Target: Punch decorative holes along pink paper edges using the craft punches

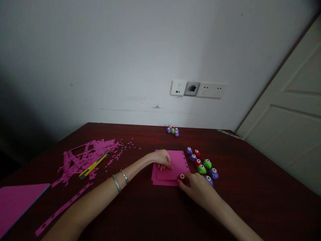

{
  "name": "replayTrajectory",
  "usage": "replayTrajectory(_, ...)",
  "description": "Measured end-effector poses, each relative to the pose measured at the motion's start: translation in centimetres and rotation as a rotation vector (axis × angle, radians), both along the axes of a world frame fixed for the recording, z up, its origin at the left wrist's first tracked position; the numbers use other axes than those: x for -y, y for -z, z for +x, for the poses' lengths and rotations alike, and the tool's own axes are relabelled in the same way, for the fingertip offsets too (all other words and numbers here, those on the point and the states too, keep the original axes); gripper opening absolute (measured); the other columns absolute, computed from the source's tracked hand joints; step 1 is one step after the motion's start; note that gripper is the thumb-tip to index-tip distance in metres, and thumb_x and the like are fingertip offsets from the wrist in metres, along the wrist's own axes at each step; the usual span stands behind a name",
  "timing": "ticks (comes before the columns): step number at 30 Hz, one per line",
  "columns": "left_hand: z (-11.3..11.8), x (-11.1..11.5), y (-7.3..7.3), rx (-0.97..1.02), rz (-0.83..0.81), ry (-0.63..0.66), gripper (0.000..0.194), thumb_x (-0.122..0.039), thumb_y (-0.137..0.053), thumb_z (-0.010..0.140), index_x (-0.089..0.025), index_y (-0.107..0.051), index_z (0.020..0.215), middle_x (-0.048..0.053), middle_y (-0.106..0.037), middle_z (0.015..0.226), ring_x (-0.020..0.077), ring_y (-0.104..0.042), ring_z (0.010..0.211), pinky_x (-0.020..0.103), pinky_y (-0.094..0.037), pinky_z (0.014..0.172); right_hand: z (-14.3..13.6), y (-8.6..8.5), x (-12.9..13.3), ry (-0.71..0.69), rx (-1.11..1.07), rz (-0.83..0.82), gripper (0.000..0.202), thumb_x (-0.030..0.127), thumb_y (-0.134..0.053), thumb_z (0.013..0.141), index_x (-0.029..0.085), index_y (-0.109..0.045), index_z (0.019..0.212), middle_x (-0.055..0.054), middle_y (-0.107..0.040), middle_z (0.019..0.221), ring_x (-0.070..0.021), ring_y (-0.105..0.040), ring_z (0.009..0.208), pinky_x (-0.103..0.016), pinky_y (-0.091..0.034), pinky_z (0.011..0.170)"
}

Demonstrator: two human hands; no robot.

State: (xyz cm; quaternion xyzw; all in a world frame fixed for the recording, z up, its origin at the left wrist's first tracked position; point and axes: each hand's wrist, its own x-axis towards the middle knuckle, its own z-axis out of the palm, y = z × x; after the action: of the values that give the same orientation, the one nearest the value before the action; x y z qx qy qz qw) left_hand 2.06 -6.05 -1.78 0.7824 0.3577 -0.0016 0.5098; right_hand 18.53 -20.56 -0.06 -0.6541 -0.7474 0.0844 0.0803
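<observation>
Head view: one edge of the pink sheets is showing holes, and a red knob is sitting at the corner

Mid-frame, the sheets [177, 160] are lying stacked on the table [140, 214]. Their right edge is carrying a row of dark holes, so that side seems largely done; the lower right corner appears to be the spot being worked. No holes are showing along the visible top edge, though whether any are wanted there is unclear.

The right hand [194, 185] is pinching the red knob [181, 177] between thumb and fingers at that corner. The left hand [163, 160] is resting on the sheets with its fingers bent; whether they are closing on anything underneath cannot be told.

More eyed knobs [207, 163] are standing just right of the sheets. Scraps [87, 157] are heaping at left, with a yellow knife [94, 164] lying across them, suggesting much cutting is finished.

The right fingers are hiding part of the red knob and corner. The number of sheets is staying hard to count, and a pink pad [20, 206] is running off the lower left.
</observation>
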Motion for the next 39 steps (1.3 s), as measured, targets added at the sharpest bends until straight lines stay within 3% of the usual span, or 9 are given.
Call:
replayTrajectory(5,-0.6,0.3,-0.9,0.066,-0.035,-0.017,0.033,-0.044,-0.066,0.067,-0.014,-0.058,0.058,-0.001,-0.054,0.044,0.0101,-0.053,0.041,0.02,-0.038,0.041,0.0,0.3,0.0,-0.001,-0.006,0.037,0.029,0.037,-0.044,0.084,0.016,-0.061,0.072,-0.009,-0.066,0.066,-0.0196,-0.061,0.058,-0.025,-0.032,0.05)
replayTrajectory(11,-2.1,-1.0,-3.2,0.212,0.139,-0.265,0.035,-0.047,-0.059,0.073,-0.013,-0.057,0.063,-0.002,-0.053,0.048,0.0058,-0.046,0.04,0.018,-0.032,0.039,0.2,0.7,0.1,-0.002,-0.073,0.088,0.025,0.036,-0.042,0.086,0.018,-0.057,0.079,-0.007,-0.065,0.065,-0.0201,-0.062,0.059,-0.025,-0.033,0.05)
replayTrajectory(17,-4.5,-2.9,-4.5,-0.058,0.354,-0.5,0.044,-0.049,-0.048,0.079,-0.012,-0.054,0.056,0.0,-0.052,0.045,0.0074,-0.046,0.035,0.02,-0.035,0.039,0.6,0.8,0.1,0.012,-0.16,0.172,0.027,0.04,-0.04,0.088,0.019,-0.051,0.077,-0.004,-0.062,0.059,-0.0191,-0.06,0.053,-0.026,-0.035,0.051)
replayTrajectory(19,-5.2,-2.9,-4.5,-0.139,0.278,-0.483,0.051,-0.053,-0.044,0.081,-0.011,-0.055,0.053,0.004,-0.056,0.049,0.0104,-0.052,0.038,0.022,-0.037,0.041,0.8,0.7,0.2,0.022,-0.208,0.198,0.027,0.042,-0.04,0.088,0.019,-0.051,0.077,-0.003,-0.061,0.057,-0.018,-0.059,0.051,-0.025,-0.036,0.05)
replayTrajectory(22,-5.6,-2.4,-4.7,-0.21,0.031,-0.364,0.063,-0.063,-0.036,0.08,-0.01,-0.059,0.056,0.009,-0.061,0.054,0.0142,-0.056,0.042,0.024,-0.037,0.042,0.9,0.6,0.3,0.024,-0.278,0.225,0.027,0.043,-0.04,0.088,0.02,-0.051,0.079,-0.003,-0.059,0.057,-0.0171,-0.057,0.05,-0.025,-0.037,0.05)
replayTrajectory(27,-5.3,-1.1,-4.6,-0.067,-0.232,-0.259,0.064,-0.071,-0.042,0.072,-0.011,-0.064,0.076,0.01,-0.065,0.06,0.0149,-0.057,0.046,0.025,-0.04,0.045,1.0,0.6,0.3,0.024,-0.301,0.237,0.026,0.042,-0.04,0.088,0.02,-0.049,0.077,-0.002,-0.058,0.058,-0.0163,-0.056,0.05,-0.025,-0.037,0.051)
replayTrajectory(32,-4.5,-0.8,-3.3,0.15,-0.299,-0.329,0.053,-0.064,-0.058,0.066,-0.012,-0.061,0.08,0.007,-0.066,0.062,0.0163,-0.061,0.053,0.026,-0.044,0.049,1.1,1.0,0.2,0.03,-0.306,0.207,0.025,0.041,-0.041,0.088,0.02,-0.051,0.079,-0.003,-0.06,0.06,-0.0177,-0.058,0.052,-0.025,-0.037,0.05)
replayTrajectory(39,-3.5,-0.8,-1.6,0.369,-0.418,-0.525,0.038,-0.045,-0.071,0.064,-0.009,-0.062,0.073,0.006,-0.064,0.06,0.0124,-0.06,0.054,0.026,-0.047,0.056,1.1,1.2,0.2,-0.001,-0.266,0.207,0.024,0.039,-0.04,0.088,0.02,-0.051,0.08,-0.003,-0.062,0.062,-0.0183,-0.06,0.054,-0.025,-0.036,0.05)
